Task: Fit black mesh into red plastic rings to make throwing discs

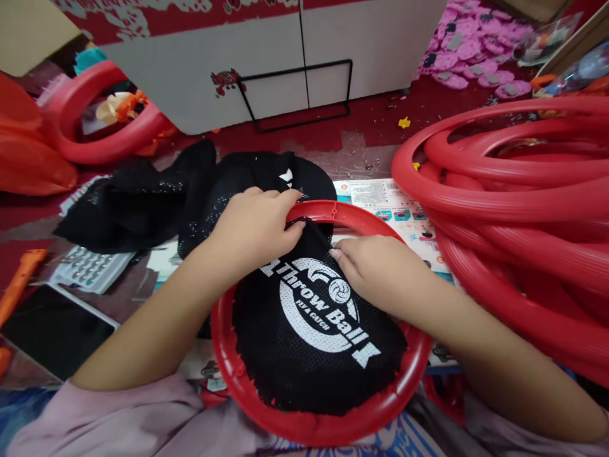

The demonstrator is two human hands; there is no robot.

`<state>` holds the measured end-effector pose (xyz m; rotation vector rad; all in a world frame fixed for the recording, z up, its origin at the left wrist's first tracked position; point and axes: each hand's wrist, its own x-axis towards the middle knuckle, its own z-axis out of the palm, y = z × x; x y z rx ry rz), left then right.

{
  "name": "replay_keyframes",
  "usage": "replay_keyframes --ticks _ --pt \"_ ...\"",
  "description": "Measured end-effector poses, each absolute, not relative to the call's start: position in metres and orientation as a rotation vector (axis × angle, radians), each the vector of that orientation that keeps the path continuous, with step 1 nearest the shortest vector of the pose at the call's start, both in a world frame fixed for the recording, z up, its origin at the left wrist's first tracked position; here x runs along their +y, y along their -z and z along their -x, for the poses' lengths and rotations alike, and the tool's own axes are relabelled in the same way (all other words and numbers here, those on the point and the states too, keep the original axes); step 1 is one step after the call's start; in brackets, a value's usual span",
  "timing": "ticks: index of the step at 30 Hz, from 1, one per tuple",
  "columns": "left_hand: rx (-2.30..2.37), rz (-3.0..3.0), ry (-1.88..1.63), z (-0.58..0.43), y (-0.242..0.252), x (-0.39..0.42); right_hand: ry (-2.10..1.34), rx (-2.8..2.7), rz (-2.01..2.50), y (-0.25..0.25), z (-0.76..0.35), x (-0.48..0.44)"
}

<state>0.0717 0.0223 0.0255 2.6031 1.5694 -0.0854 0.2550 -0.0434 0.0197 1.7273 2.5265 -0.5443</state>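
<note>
A red plastic ring [321, 430] rests tilted against my lap and the table edge. Stretched inside it is a black mesh cloth [295, 374] printed in white with "Throw Ball". Along the lower part the cloth meets the ring's inner edge; at the top a gap shows between them. My left hand [257, 231] is closed at the upper left, thumb on the cloth edge and fingers over the ring. With my right hand [371, 266] I pinch the cloth's upper edge, right of the left hand.
Red rings [499, 203] are piled at the right. More black mesh cloths [137, 203] lie behind my left arm, near a calculator [98, 266] and a dark-screened tablet [52, 330]. A white board [266, 57] with a black wire frame stands behind. Pink pieces [466, 47] fill the far right.
</note>
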Motion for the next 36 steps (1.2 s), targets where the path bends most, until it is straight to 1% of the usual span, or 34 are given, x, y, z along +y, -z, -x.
replay_keyframes --ticks 2,3,7,10,15,18,20,24,28,29,32,34,36 --pt "1.572 -2.637 0.143 -0.070 -0.029 0.022 0.669 2.517 -1.788 -0.018 -0.254 -0.041" --pt "1.549 -2.633 0.117 -0.069 -0.029 0.023 0.730 2.506 -1.808 -0.017 -0.254 -0.040" --pt "1.243 -2.526 -0.189 -0.070 -0.025 0.027 0.875 2.504 -1.908 -0.013 -0.254 -0.035" --pt "1.039 -2.411 -0.236 -0.073 -0.018 0.029 1.035 2.500 -2.043 -0.008 -0.255 -0.033" --pt "1.064 -2.197 -0.291 -0.075 -0.009 0.031 1.593 2.569 -2.126 0.005 -0.263 -0.032" --pt "0.988 -2.183 -0.312 -0.075 -0.006 0.033 1.796 2.574 -2.083 0.007 -0.269 -0.028" --pt "0.966 -2.210 -0.333 -0.075 -0.004 0.034 1.742 2.603 -2.075 0.003 -0.273 -0.024" --pt "0.990 -2.169 -0.377 -0.075 -0.002 0.034 1.412 2.670 -2.036 -0.007 -0.277 -0.022" --pt "0.987 -2.154 -0.385 -0.076 -0.002 0.033 1.328 2.677 -1.985 -0.009 -0.277 -0.023" --pt "0.994 -2.152 -0.393 -0.076 -0.002 0.033 1.259 2.717 -1.987 -0.008 -0.277 -0.023" --pt "1.068 -2.138 -0.434 -0.079 0.001 0.032 0.838 2.862 -1.955 -0.005 -0.278 -0.021" --pt "1.125 -2.151 -0.453 -0.081 0.003 0.031 0.548 2.923 -1.849 -0.002 -0.279 -0.020" --pt "1.166 -2.185 -0.462 -0.083 0.005 0.030 0.350 2.956 -1.732 0.001 -0.279 -0.020"
